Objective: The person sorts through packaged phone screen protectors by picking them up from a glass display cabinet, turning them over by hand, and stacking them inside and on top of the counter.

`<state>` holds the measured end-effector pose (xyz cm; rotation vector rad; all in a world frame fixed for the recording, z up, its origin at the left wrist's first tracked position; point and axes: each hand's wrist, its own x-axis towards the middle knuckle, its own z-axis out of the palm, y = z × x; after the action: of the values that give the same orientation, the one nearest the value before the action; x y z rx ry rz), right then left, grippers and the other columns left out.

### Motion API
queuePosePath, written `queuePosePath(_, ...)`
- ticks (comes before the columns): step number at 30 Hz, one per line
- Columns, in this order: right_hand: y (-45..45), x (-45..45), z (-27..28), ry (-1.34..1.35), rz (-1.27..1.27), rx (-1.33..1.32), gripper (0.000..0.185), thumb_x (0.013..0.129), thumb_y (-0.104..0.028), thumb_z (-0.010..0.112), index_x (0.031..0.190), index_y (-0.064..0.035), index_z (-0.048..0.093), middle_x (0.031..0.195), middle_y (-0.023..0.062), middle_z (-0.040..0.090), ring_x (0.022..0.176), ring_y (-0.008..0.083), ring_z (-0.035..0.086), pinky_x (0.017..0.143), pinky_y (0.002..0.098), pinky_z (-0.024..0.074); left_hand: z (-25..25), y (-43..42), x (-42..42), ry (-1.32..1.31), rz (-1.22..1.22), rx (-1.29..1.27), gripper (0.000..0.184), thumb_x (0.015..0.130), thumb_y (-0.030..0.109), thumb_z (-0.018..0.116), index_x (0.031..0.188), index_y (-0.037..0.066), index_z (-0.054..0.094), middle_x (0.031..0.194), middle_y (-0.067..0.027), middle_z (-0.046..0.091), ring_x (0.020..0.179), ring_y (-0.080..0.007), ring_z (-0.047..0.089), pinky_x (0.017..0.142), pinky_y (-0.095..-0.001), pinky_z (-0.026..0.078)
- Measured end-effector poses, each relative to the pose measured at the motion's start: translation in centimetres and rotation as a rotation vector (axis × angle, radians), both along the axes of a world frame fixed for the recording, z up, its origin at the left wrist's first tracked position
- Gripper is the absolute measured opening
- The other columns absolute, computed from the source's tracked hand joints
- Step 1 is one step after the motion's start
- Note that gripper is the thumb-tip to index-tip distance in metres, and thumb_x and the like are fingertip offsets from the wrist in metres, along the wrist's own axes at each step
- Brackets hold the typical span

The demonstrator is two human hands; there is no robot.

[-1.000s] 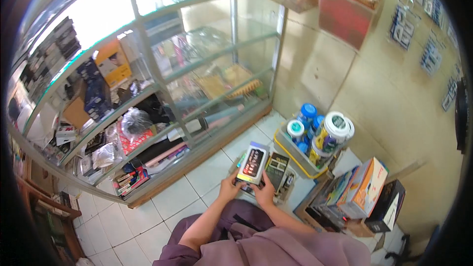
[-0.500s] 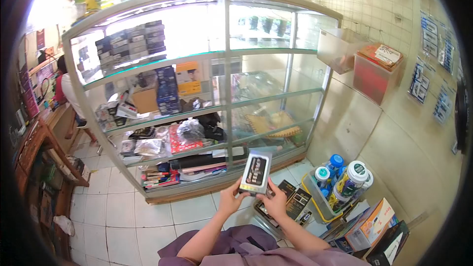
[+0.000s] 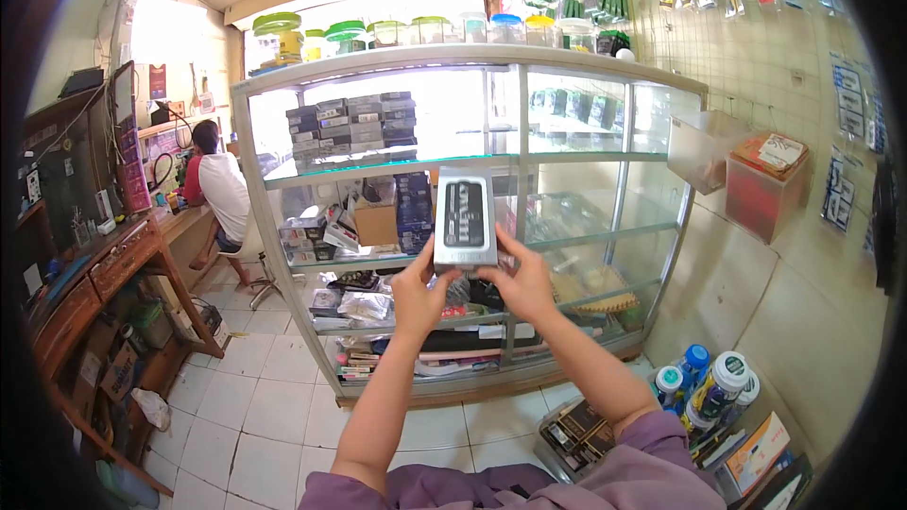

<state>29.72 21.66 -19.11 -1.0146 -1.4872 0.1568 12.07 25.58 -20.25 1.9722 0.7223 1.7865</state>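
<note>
Both my hands hold a small grey and white box [image 3: 465, 219] with a black label panel, raised in front of the glass display cabinet [image 3: 472, 55]. My left hand [image 3: 419, 291] grips its lower left side, the thumb along the bottom edge. On the lower right side is my right hand [image 3: 518, 276], its fingers pressed against the box. The print on the label is too blurred to read. Behind the box, stacked small boxes [image 3: 351, 126] fill an upper shelf, and a brown carton [image 3: 376, 225] sits on the shelf below.
Jars with coloured lids [image 3: 346, 36] line the cabinet top. At lower right are a bin of dark boxes [image 3: 578, 430] and bottles [image 3: 720, 387]. A red-filled plastic container [image 3: 765, 191] hangs on the wall. A seated person [image 3: 223, 184] is at left beyond a wooden desk [image 3: 118, 260].
My hands have lifted the box up and away from my lap, arms stretched further forward. The view has tilted up and turned left, showing more of the room and the seated person.
</note>
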Motion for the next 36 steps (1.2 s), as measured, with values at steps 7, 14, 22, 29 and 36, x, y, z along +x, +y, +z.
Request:
queuePosePath(7,12.2,2.5,8.3,-0.055,0.085,0.053,0.071,0.073,-0.013,0.083,0.135,0.0026,0.053,0.118,0.0216,0.067,0.112,0.0254,0.064,0.095,0.0349,0.0499,10.5,6.1,-0.4,0.158,0.159,0.088,0.051,0.076,0.010,0.080,0.123,0.000,0.064,0.094,-0.0176,0.073,0.084,-0.0173,0.070,0.074,-0.0323,0.053)
queuePosePath(14,17.6,2.8,13.7,-0.214,-0.054,-0.174,0.071,0.076,-0.027,0.083,0.132,0.0072,0.055,0.126,0.0252,0.062,0.120,0.0318,0.060,0.101,0.0389,0.0467,14.4,14.3,-0.1,0.358,0.305,0.028,0.053,0.073,0.031,0.083,0.112,-0.002,0.069,0.095,-0.0223,0.071,0.085,-0.0327,0.070,0.078,-0.0407,0.053)
queuePosePath(22,24.0,2.7,16.0,-0.566,-0.231,-0.051,0.057,0.075,-0.027,0.083,0.126,-0.0089,0.064,0.106,0.0214,0.069,0.097,0.0339,0.067,0.085,0.0398,0.0532,16.9,22.2,0.0,0.480,0.396,0.092,0.053,0.076,0.031,0.081,0.118,0.003,0.067,0.097,-0.0200,0.071,0.096,-0.0356,0.067,0.084,-0.0444,0.053)
queuePosePath(29,31.9,2.1,18.2,-0.818,-0.376,-0.270,0.054,0.077,-0.025,0.081,0.126,-0.0070,0.064,0.115,0.0224,0.067,0.108,0.0339,0.064,0.092,0.0384,0.0518,18.2,32.1,-1.0,0.805,0.364,0.170,0.042,0.084,0.029,0.073,0.122,0.012,0.067,0.104,-0.0175,0.071,0.100,-0.0333,0.067,0.087,-0.0428,0.052)
queuePosePath(36,35.6,2.9,20.5,-0.990,-0.337,-0.381,0.059,0.077,-0.028,0.082,0.130,-0.0109,0.063,0.116,0.0184,0.068,0.108,0.0325,0.065,0.093,0.0374,0.0518,22.8,33.5,0.6,1.048,0.274,-0.157,0.033,0.091,0.026,0.067,0.119,0.009,0.068,0.092,-0.0127,0.073,0.086,-0.0254,0.071,0.081,-0.0398,0.055)
